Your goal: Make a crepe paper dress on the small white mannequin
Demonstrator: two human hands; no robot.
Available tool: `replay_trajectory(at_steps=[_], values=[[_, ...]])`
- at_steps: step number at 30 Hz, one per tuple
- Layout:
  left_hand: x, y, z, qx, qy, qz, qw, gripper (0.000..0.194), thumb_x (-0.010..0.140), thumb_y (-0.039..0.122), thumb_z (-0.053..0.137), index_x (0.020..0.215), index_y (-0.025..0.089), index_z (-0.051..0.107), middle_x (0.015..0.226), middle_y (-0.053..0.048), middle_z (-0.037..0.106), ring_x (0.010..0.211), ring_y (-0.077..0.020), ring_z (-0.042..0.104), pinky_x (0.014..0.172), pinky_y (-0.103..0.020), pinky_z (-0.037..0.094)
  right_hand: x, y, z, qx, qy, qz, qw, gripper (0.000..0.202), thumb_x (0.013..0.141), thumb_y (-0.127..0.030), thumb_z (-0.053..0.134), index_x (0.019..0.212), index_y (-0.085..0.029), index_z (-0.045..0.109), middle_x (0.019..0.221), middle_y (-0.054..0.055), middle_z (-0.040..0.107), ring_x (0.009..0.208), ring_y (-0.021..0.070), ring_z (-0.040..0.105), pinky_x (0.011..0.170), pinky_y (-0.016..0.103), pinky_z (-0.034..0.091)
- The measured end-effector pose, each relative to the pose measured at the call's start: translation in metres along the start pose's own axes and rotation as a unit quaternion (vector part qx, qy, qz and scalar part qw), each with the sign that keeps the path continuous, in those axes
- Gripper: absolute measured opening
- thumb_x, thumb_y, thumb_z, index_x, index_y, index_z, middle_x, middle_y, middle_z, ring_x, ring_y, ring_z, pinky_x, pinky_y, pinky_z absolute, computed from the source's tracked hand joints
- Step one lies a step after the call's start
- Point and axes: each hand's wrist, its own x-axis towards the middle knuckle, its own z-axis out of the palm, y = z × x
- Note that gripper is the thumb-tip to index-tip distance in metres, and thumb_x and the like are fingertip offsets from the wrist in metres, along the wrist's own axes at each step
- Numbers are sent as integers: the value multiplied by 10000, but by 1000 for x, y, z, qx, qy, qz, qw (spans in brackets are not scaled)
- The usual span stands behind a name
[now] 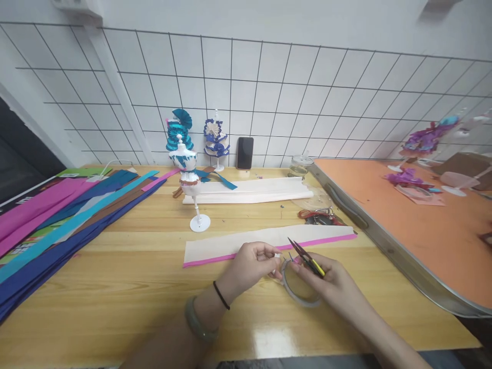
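My left hand (253, 264) is closed in a pinch near the middle of the table, with a small white bit (277, 255) at its fingertips, likely tape. To its right, my right hand (326, 279) grips dark-bladed scissors (304, 254) with a yellow part on the handle, blades pointing up and left. A ring-shaped roll of tape (302, 301) sits between the hands, by the right fingers; whether they also hold it is hard to see. Just behind lies a long cream crepe paper strip (215, 247) with a pink band along its near edge.
A white mini dress form (183, 159) stands behind the strip, with decorated forms near the wall. Colored paper strips (77, 225) cover the left side. A phone (245, 152) leans on the tiles. Folded cream paper (249, 190) lies farther back. An orange table (403, 225) adjoins at right.
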Motion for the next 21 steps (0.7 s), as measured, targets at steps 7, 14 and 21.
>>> replay_trajectory(at_steps=[7,14,21], values=[[-3,-2,1,23,-47,-40,998,321,633,370,709,760,91,614,577,-33,622,542,-129,622,580,-254,491,19,-2,-8,10,0,-34,999,178,774,-331,551,686,-179,575,666,-4,580,674,155,517,646,245,398],[-4,-1,0,-28,-74,-42,996,331,633,345,720,813,111,571,643,-19,622,507,-125,624,541,-252,495,43,9,-1,192,-77,133,969,370,737,-414,570,522,-201,357,430,-107,225,381,50,136,376,215,102],[-6,2,-2,-45,-65,-53,995,319,642,322,721,833,116,569,676,-27,636,513,-126,626,542,-256,496,38,12,-13,148,-28,108,983,428,781,-599,462,674,-184,456,492,-94,237,423,71,175,405,214,137]])
